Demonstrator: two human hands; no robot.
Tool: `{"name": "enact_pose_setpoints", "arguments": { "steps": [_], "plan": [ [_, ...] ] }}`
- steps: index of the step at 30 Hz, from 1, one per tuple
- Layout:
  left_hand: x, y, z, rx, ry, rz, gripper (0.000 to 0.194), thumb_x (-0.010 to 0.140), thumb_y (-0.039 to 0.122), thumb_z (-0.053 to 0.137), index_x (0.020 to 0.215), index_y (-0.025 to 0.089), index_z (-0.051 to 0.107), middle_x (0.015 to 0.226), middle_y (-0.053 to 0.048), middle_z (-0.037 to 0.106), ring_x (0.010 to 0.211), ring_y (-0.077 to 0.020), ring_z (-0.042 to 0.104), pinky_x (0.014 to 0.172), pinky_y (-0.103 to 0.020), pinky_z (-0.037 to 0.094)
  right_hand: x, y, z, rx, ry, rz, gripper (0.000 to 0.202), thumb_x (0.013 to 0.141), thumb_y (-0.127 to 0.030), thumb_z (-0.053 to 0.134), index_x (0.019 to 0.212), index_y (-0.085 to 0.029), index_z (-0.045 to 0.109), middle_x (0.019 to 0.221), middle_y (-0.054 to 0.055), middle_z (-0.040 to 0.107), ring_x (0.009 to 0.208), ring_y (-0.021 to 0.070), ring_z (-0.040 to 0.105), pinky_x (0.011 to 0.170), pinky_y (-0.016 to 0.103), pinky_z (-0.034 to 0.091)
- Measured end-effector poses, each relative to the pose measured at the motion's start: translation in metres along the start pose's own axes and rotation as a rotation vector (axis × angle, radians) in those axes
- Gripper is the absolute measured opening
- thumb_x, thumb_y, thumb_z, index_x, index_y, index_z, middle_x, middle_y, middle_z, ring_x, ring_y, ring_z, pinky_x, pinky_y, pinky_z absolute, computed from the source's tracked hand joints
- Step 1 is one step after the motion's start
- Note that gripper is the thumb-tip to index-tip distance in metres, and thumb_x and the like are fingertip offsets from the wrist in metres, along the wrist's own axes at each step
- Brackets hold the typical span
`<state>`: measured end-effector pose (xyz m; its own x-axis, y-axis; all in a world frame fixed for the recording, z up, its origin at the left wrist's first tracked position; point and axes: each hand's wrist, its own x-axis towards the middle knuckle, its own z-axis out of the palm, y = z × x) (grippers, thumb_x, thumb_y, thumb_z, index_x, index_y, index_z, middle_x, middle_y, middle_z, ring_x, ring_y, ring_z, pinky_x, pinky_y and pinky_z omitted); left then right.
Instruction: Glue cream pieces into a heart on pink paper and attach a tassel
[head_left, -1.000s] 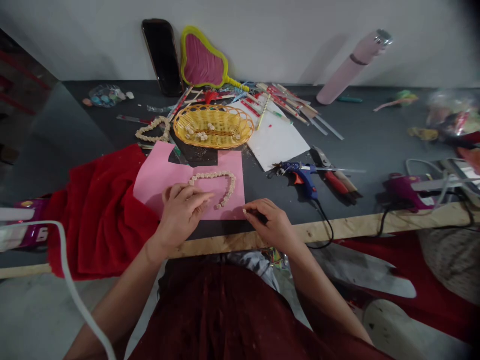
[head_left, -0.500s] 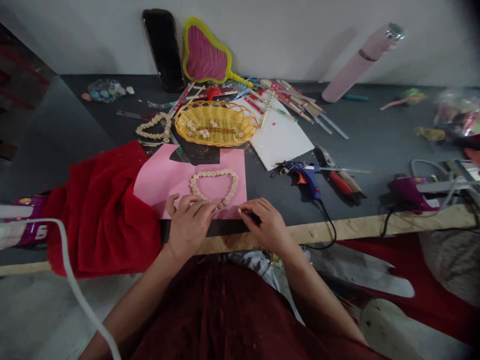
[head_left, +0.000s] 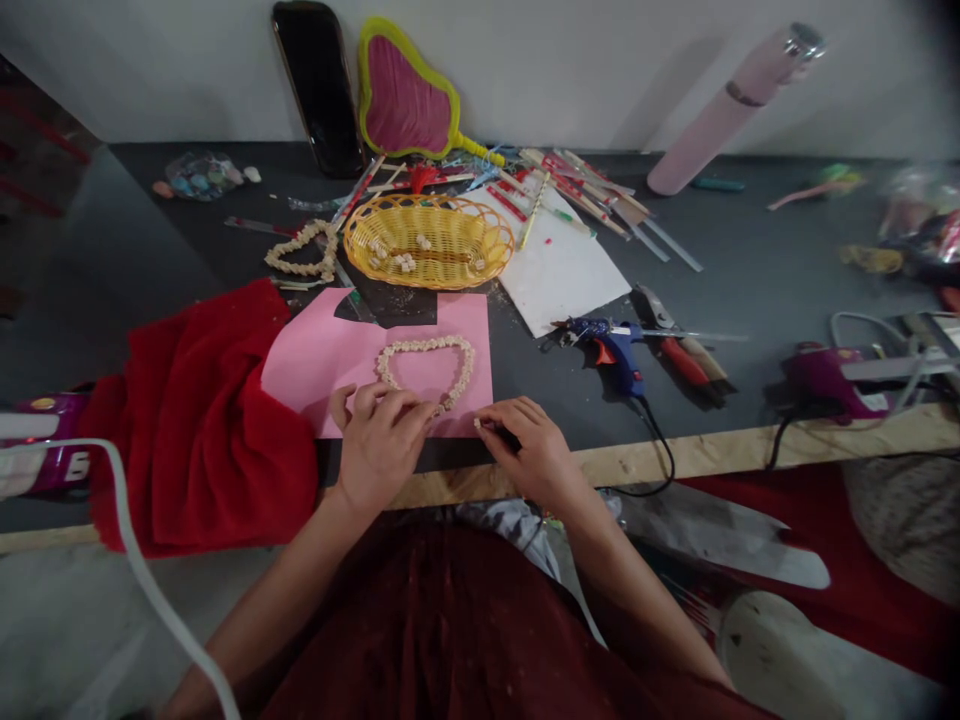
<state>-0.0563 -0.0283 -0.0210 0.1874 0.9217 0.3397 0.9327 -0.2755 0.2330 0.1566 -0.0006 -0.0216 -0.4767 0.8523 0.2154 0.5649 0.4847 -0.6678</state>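
A heart-shaped ring of small beige pieces (head_left: pixel 427 345) lies on the pink paper (head_left: pixel 315 345), its point towards me. My left hand (head_left: pixel 381 440) is closed at the lower left of the ring, thumb and forefinger pinched by its point; the fingers cover part of that side. Just right of the point, my right hand (head_left: pixel 531 447) is closed in a pinch on a small beige piece (head_left: pixel 478 423), apart from the ring. A yellow wicker basket (head_left: pixel 427 275) behind the paper holds several similar pieces. Another beige ring (head_left: pixel 300 268) lies to the basket's left.
On the right are a blue glue gun (head_left: pixel 619 355) with a cord and red-handled pliers (head_left: pixel 686 360). White board (head_left: pixel 574 290) lies under glue sticks. A red cloth (head_left: pixel 206 430) covers the left. Phone (head_left: pixel 319 90), yellow-rimmed hand fan (head_left: pixel 409 95) and pink bottle (head_left: pixel 720 125) lean on the wall.
The camera view has shifted slightly. Both hands keep nearly the same place and grip, and the ring lies as before.
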Motion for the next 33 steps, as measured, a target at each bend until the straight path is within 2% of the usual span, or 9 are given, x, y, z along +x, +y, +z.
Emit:
{"name": "enact_pose_setpoints", "arguments": {
  "steps": [10, 17, 25, 33],
  "plan": [
    [-0.011, -0.011, -0.006, -0.056, 0.023, -0.018, 0.016, 0.086, 0.026, 0.062, 0.099, 0.03, 0.07, 0.087, -0.001, 0.069, 0.095, -0.0234, 0.052, 0.095, -0.048, 0.031, 0.001, -0.002, -0.001, 0.016, 0.037, 0.008, 0.013, 0.09, -0.017, 0.054, 0.099, -0.021, 0.063, 0.092, 0.006, 0.068, 0.089, 0.0191, 0.06, 0.082, 0.036, 0.049],
    [-0.019, -0.02, -0.007, -0.098, 0.058, -0.066, 0.015, 0.086, 0.024, 0.061, 0.097, 0.028, 0.07, 0.088, -0.002, 0.07, 0.097, -0.0246, 0.052, 0.094, -0.047, 0.031, 0.017, -0.024, 0.003, -0.034, 0.104, -0.049, 0.012, 0.09, -0.018, 0.053, 0.095, -0.023, 0.063, 0.088, 0.005, 0.07, 0.085, 0.0195, 0.063, 0.077, 0.036, 0.049],
    [-0.026, -0.028, 0.003, -0.094, 0.01, -0.092, 0.013, 0.084, 0.022, 0.06, 0.095, 0.024, 0.067, 0.093, -0.002, 0.072, 0.096, -0.0253, 0.052, 0.091, -0.049, 0.031, 0.036, -0.039, 0.03, -0.278, 0.013, -0.093, 0.01, 0.091, -0.026, 0.057, 0.096, -0.022, 0.064, 0.097, 0.004, 0.071, 0.095, 0.0224, 0.057, 0.081, 0.04, 0.041],
    [-0.024, -0.027, -0.003, -0.125, -0.017, -0.098, 0.014, 0.089, 0.021, 0.053, 0.098, 0.027, 0.061, 0.096, 0.002, 0.071, 0.097, -0.0257, 0.053, 0.091, -0.05, 0.029, 0.041, -0.041, 0.04, -0.366, -0.065, -0.043, 0.013, 0.09, -0.023, 0.055, 0.099, -0.024, 0.063, 0.111, 0.005, 0.066, 0.104, 0.0257, 0.05, 0.088, 0.045, 0.036]
  ]
}}
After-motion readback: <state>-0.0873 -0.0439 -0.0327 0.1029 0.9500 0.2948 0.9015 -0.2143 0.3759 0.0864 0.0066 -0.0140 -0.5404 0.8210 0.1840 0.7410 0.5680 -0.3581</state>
